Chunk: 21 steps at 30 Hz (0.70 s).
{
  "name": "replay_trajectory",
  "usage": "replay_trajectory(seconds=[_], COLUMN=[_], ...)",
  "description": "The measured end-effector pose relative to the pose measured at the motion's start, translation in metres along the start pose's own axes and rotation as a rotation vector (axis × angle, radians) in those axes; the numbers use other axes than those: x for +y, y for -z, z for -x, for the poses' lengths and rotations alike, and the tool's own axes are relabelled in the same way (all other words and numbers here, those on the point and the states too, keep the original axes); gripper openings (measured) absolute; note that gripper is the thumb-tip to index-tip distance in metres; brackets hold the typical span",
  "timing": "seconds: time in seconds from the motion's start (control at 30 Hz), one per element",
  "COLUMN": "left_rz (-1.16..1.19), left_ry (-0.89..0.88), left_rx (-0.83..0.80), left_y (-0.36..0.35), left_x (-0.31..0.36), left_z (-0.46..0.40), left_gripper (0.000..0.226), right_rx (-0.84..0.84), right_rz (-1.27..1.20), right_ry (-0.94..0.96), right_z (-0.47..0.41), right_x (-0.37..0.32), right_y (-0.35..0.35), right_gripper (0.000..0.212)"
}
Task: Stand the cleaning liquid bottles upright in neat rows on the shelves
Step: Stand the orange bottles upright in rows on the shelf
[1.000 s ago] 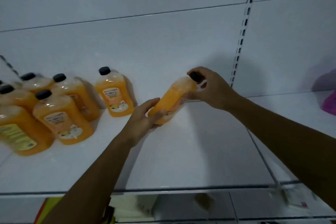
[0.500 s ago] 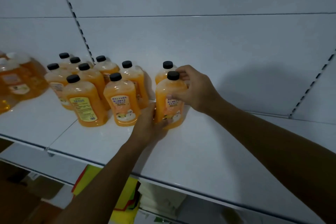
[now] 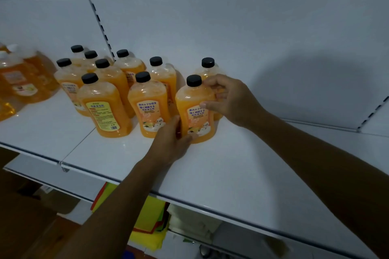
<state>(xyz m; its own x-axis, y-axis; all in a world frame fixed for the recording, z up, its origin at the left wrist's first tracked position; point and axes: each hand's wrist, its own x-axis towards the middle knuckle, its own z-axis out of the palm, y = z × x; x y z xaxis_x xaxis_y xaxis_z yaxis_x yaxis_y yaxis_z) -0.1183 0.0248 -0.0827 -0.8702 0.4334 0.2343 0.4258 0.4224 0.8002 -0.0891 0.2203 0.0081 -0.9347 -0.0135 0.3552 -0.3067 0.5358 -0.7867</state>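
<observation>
Bare shelf right of the held bottle; upright bottles crowding the left, back panel close behind.

Two bare forearms, no sleeves in view; hands bare, no gloves, rings or watch seen.

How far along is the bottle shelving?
Done: a block of upright black-capped bottles stands in rows on the shelf. In hand: the rightmost front bottle, upright, left hand at its base, right hand at its shoulder. Left: blurred bottles at far left look unaligned; hard to tell.
</observation>
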Motion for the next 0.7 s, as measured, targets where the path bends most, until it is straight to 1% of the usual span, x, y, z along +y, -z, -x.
replay_trajectory(seconds=[0.23,0.4,0.5,0.7], left_rz=[-0.040,-0.072,-0.068,-0.054], left_ry=[-0.001,-0.008,0.000,-0.043], left_rx=[0.034,0.026,0.024,0.049], left_y=[-0.004,-0.004,-0.004,-0.007], left_x=[-0.003,-0.004,-0.005,-0.009], left_z=[0.001,0.001,0.001,0.004], left_gripper=[0.055,0.058,0.059,0.052], right_rx=[0.004,0.028,0.036,0.132], right_rz=[0.064,0.146,0.143,0.138], right_ry=[0.003,0.003,0.007,0.000], right_z=[-0.002,0.001,0.006,0.019], right_x=[-0.002,-0.006,-0.005,0.002], right_y=[-0.001,-0.002,-0.005,-0.019], right_gripper=[0.049,0.051,0.051,0.051])
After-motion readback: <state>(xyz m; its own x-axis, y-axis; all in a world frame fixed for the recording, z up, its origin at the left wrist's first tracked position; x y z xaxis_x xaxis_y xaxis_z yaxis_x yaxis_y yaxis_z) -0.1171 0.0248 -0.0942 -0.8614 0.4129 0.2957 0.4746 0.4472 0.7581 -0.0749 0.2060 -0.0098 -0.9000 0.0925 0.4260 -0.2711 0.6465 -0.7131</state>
